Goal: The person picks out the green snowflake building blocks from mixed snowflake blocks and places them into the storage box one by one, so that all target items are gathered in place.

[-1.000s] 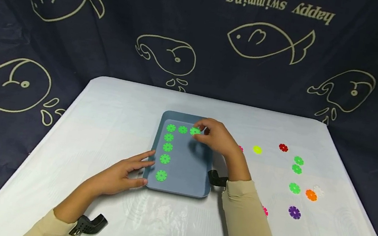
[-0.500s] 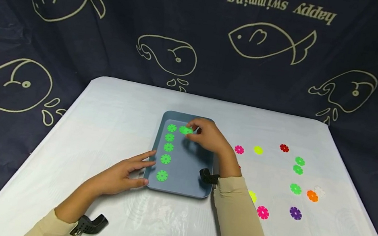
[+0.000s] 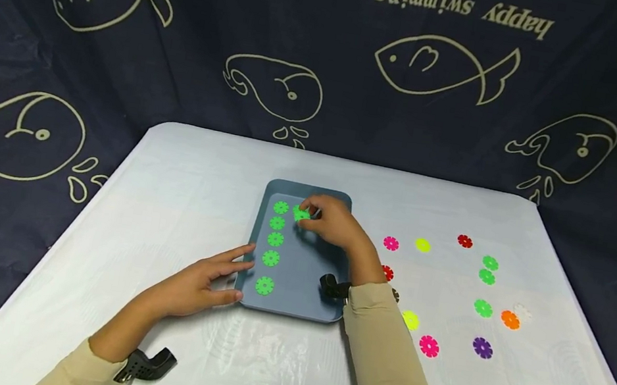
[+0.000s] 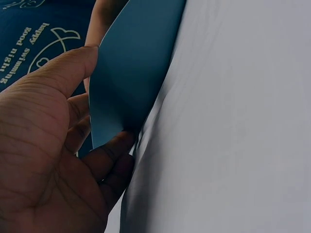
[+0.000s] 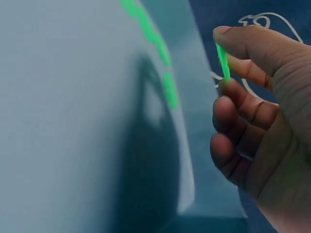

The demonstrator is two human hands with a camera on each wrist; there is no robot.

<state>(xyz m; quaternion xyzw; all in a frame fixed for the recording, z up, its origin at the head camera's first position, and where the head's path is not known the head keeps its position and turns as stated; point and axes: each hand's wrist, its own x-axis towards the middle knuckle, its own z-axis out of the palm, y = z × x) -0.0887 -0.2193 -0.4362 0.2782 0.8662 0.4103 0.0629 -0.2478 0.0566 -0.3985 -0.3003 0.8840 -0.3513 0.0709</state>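
Observation:
In the head view a blue-grey tray [image 3: 302,316] lies on the white table. Along its left side runs a column of flat green notched discs [image 3: 275,239]. Above the tray's far end, my right hand [image 3: 334,223] pinches another green disc [image 5: 222,60] between thumb and fingertip; the right wrist view shows it edge-on, raised off the tray floor. A green disc [image 5: 170,90] lies below, mostly covered by the held one in the head view. Fingers spread, my left hand [image 3: 202,283] touches the tray's left wall [image 4: 131,68] with its fingertips.
Right of the tray, loose discs lie scattered: pink [image 3: 429,346], yellow [image 3: 423,245], red [image 3: 465,241], green [image 3: 483,308], orange [image 3: 509,320], purple [image 3: 482,347] and a pale one [image 3: 521,311]. The right forearm partly hides some. A dark fish-patterned cloth [image 3: 191,95] hangs behind.
My right hand has moved left with its green disc, from beside the top row's second disc to over it. The left hand stays on the tray wall.

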